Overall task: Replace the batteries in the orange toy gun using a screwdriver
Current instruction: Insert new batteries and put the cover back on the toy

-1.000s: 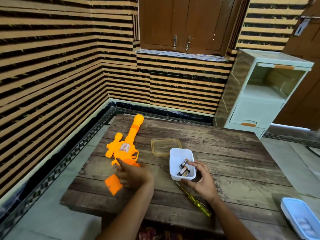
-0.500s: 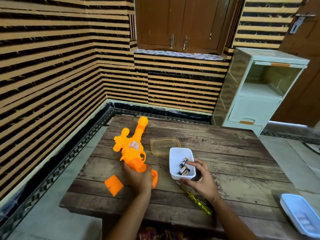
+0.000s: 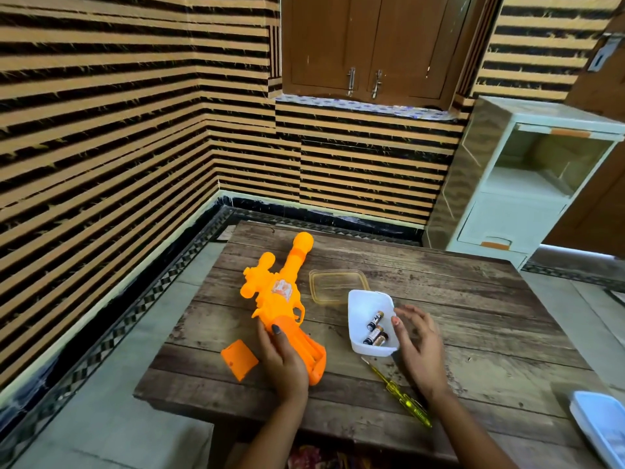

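The orange toy gun (image 3: 277,292) lies on the wooden table (image 3: 439,316), its barrel pointing away from me. My left hand (image 3: 280,357) grips its rear handle end. The gun's loose orange battery cover (image 3: 238,358) rests flat just left of that hand. A white tub (image 3: 370,301) to the right holds three batteries (image 3: 374,330). My right hand (image 3: 417,343) hovers at the tub's right side with fingers spread, holding nothing. A yellow-handled screwdriver (image 3: 399,394) lies on the table below the tub, beside my right wrist.
A clear amber lid (image 3: 338,284) lies behind the white tub. A pale blue container (image 3: 600,428) sits off the table's right corner. A white plastic drawer unit (image 3: 527,184) stands at the back right. Striped walls close in at left and behind.
My left hand has pulled the gun up off the cover and turned it toward the middle of the table. The cover now lies apart. My right hand has shifted slightly beside the tub.
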